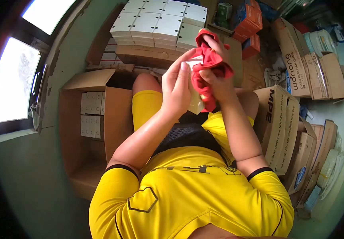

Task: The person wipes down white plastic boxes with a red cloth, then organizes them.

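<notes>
My right hand [216, 77] is closed around a crumpled red cloth [202, 85] with small yellow marks, held up above my lap. Beside it, my left hand [175, 88] has its fingers bent together around the edge of a pale, flat-sided object [196, 60]. The cloth lies against this object and covers much of it, so its kind cannot be made out. Just beyond my hands stand stacks of white boxes [146, 24] with small dark marks on their tops.
On my left, an open carton [82, 159] contains several small white boxes [92, 104]. Cardboard cartons [273, 127] line my right side, with flattened cardboard [295, 59] behind them. Orange boxes [247, 22] sit at the back right. A window [14, 79] is in the left wall.
</notes>
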`<state>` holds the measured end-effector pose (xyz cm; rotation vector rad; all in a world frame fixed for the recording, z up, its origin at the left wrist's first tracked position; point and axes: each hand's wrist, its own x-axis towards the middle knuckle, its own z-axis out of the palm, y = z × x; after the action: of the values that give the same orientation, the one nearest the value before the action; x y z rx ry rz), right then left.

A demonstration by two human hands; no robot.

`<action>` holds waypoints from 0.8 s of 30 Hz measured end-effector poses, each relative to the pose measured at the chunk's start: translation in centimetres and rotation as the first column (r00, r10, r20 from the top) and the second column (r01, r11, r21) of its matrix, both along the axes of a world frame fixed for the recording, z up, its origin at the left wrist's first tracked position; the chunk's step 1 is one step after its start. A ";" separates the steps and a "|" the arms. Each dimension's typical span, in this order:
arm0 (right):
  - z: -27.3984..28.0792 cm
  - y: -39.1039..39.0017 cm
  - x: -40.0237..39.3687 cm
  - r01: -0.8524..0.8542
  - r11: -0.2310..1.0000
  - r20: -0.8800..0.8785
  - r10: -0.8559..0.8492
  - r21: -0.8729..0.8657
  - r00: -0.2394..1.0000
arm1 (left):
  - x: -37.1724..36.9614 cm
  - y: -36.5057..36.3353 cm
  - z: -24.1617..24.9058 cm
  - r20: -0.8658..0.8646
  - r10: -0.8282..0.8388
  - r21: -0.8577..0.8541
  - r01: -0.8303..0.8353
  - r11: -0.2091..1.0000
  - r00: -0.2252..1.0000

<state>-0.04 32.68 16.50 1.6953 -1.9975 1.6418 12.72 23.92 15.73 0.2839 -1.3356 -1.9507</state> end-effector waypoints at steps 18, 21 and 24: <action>-7.2 0.5 -4.4 0.076 0.997 0.340 -0.082 0.031 0.937 | -2.2 -5.4 -2.4 -0.072 -0.014 -0.496 -0.024 0.868 0.997; -8.4 0.3 -5.3 0.061 0.996 0.223 -0.073 0.064 0.972 | -1.9 -4.8 -1.9 0.166 0.070 -0.829 0.101 0.549 0.984; -9.3 0.3 -6.4 0.061 0.992 0.108 -0.072 0.107 0.992 | -2.6 -4.3 -2.5 0.319 0.191 -0.903 0.237 0.358 0.928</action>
<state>-6.49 32.93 7.16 1.5815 -2.2006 1.6737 10.08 19.63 13.22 0.0410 -2.5041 -0.8154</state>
